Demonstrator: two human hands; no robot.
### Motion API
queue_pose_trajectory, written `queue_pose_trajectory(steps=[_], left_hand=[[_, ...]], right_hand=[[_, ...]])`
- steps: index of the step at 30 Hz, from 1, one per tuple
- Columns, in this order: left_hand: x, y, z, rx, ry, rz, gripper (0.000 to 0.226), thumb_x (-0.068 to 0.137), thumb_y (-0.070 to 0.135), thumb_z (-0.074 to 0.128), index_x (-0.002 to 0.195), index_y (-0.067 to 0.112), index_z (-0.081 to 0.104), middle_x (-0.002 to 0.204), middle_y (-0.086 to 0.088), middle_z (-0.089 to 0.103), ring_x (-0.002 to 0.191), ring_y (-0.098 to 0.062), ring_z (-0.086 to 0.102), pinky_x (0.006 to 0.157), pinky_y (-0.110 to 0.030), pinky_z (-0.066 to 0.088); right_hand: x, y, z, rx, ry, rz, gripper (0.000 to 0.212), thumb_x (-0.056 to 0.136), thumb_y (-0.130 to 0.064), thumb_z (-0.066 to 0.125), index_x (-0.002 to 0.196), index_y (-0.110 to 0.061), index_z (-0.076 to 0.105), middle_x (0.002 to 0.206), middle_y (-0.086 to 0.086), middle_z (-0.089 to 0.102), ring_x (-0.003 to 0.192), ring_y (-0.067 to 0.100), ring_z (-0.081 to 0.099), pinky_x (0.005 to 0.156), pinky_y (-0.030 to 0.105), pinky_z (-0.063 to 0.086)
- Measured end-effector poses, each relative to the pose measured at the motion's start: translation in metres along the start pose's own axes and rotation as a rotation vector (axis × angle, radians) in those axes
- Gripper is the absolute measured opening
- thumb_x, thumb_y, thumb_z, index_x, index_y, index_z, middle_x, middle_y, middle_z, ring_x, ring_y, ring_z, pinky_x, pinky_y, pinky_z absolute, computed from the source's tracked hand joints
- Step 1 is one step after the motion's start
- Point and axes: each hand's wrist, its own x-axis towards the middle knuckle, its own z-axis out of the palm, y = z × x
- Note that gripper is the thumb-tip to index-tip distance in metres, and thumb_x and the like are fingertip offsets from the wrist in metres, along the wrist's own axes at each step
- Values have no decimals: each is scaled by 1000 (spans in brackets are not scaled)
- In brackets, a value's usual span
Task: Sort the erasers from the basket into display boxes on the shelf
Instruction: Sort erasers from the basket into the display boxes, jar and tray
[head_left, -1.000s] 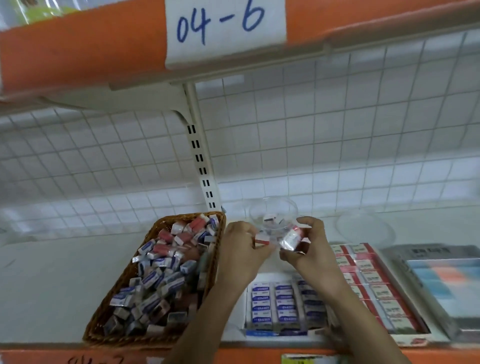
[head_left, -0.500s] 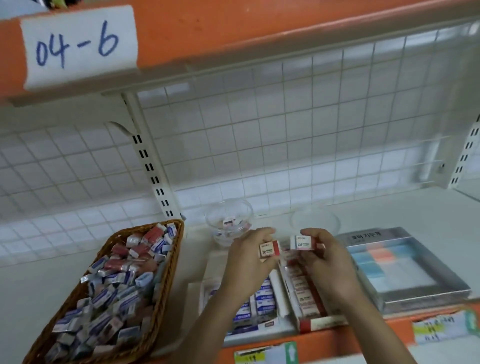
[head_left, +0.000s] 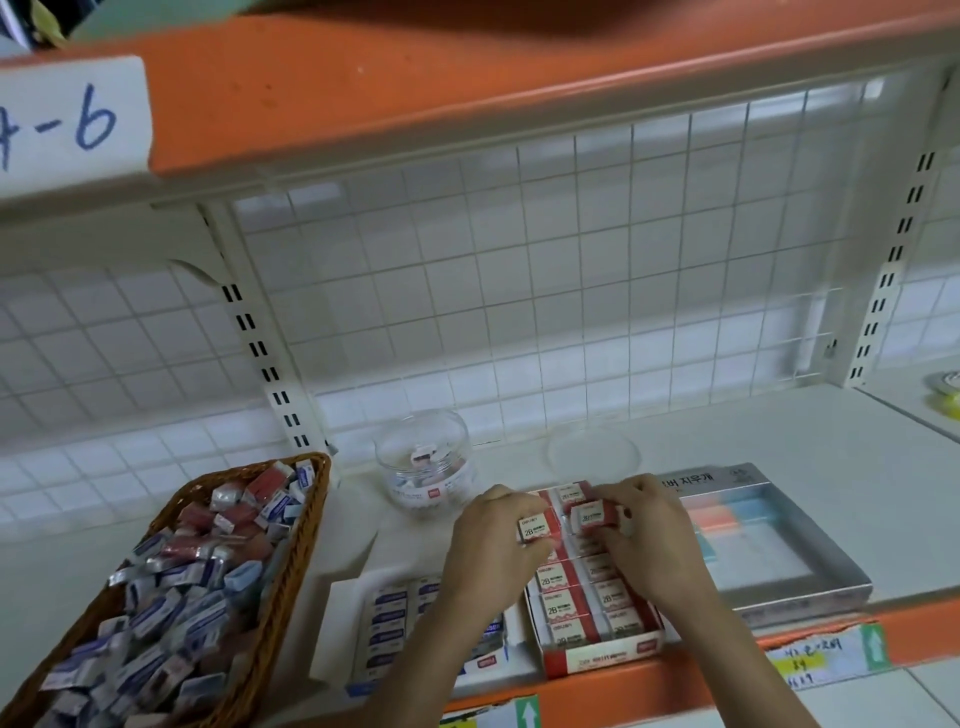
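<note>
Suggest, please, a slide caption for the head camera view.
Left hand and right hand each hold a red 2B eraser above the red display box, beside the wicker basket of erasers.

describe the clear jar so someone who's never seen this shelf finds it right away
Start at the wicker basket of erasers on the left of the white shelf. Just right of its far corner, behind the display boxes, stands the clear jar. Unlike the flat clear lid beside it, it is a tall open cylinder holding a few erasers.
</note>
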Motion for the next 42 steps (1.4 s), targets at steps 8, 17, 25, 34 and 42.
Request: queue_pose_trajectory(steps=[8, 17, 25, 34, 42], left_hand=[[-4, 4, -1, 22, -37, -1, 34, 81, 29, 72, 114, 26, 66, 113, 11, 62, 104, -3, 55, 95, -22, 44], [-7, 2, 0, 121, -38, 28, 26, 86, 23, 65, 112, 26, 68, 112, 9, 59, 103, -3, 50, 83, -9, 32], [-6, -4, -6, 116, -38, 23, 25, 89, 36, 60, 111, 29, 69, 110, 10, 60, 103, -4, 50, 84, -17, 36], [-19, -42, -58, 305, 170, -94, 30, 96, 33, 48, 122, 27, 61, 124, 8, 56, 116, -10, 47, 98, -21, 35], [-47, -104, -106, 424, 216, -255, 27, 96, 28, 42, 116, 25, 59, 114, 6, 56, 110, -14, 49, 96, -28, 40]], right_hand=[[6, -3, 12, -101, -11, -43, 31, 79, -7, 61, 109, -18, 63, 107, 1, 61, 106, 23, 47, 87, 28, 36], [9, -2, 14, -66, -5, -80, 14, 77, -9, 67, 90, -14, 66, 89, -4, 47, 95, 20, 50, 77, 22, 38], [7, -21, 10, -93, 55, -136, 26, 79, -7, 60, 102, -15, 67, 105, 6, 60, 100, 26, 49, 83, 33, 41], [0, -87, 47, -7, -64, -331, 24, 88, -17, 57, 111, -23, 61, 120, -4, 56, 112, 14, 47, 91, 21, 34], [-6, -156, 104, 46, -223, -485, 27, 86, -15, 58, 112, -19, 61, 119, 0, 57, 114, 19, 47, 90, 18, 33]])
